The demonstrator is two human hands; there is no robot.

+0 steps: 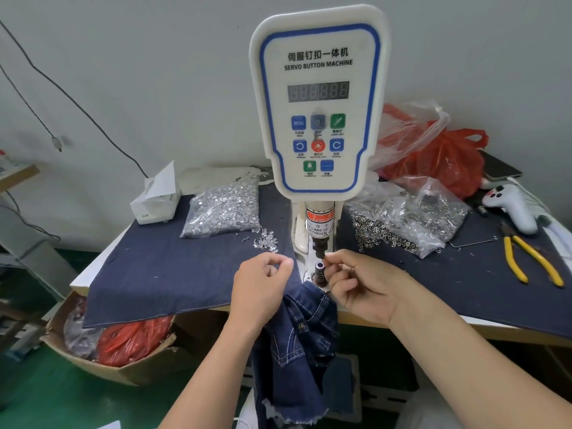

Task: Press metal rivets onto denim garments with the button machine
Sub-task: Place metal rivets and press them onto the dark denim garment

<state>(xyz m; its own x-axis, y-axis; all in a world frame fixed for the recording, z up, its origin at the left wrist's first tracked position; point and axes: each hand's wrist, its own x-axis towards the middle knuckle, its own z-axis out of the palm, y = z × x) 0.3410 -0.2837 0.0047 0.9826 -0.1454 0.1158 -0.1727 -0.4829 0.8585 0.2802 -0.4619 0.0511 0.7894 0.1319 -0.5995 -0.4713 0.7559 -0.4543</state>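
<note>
— Denim garment [305, 342], how does it lie?
— It hangs long-ways down from the table edge, top end near the lower die [319, 269] of the button machine [317, 100].
— The bags?
— Left clear bag [223, 209] holds silver rivets; right bag [411, 221] holds ring-shaped pieces.
— The hands?
— Left hand [263, 281] has curled fingers, pinching something too small to tell. Right hand [359, 280] pinches a small piece beside the die.

button machine [317, 97] panel "SERVO BUTTON MACHINE", "MENU" key, "WARNING" sticker [319, 217]
</note>
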